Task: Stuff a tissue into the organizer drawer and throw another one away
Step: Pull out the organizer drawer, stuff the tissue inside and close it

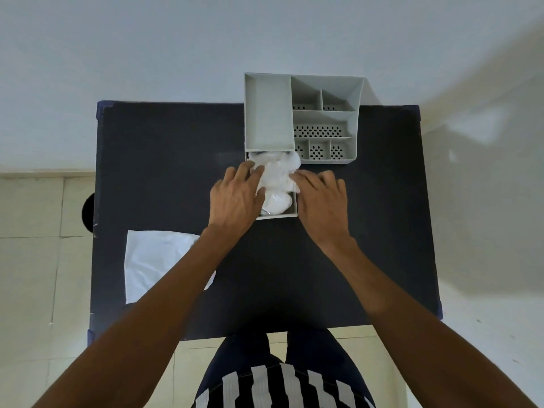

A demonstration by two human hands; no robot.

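A: Where does the tissue (pixel 278 184) lie?

B: It lies crumpled in the open drawer (pixel 291 214), which is pulled out toward the person from the left part of the organizer (pixel 354 134). A part of the tissue bulges above the drawer rim, mostly at the far end, next to the organizer front.

A: And the hands?

B: The left hand (pixel 235 198) is on the left side of the drawer, with the fingers bent over the tissue and pressing on it. The right hand (pixel 322 198) is on the right side, and its fingertips touch the tissue edge. Neither hand closes around anything; both are pushing, not gripping.

A: So which relation counts for the next move?

B: The drawer's long axis runs from the person toward the organizer. The loose part of the tissue is ahead of the fingertips, so the push probably has to go forward and down.

A: And the other tissue?

B: The second tissue (pixel 156 260) lies flat on the tabletop (pixel 368 245), near the left edge and partly under the left forearm. The left hand is nearer to it. No bin is clearly visible.
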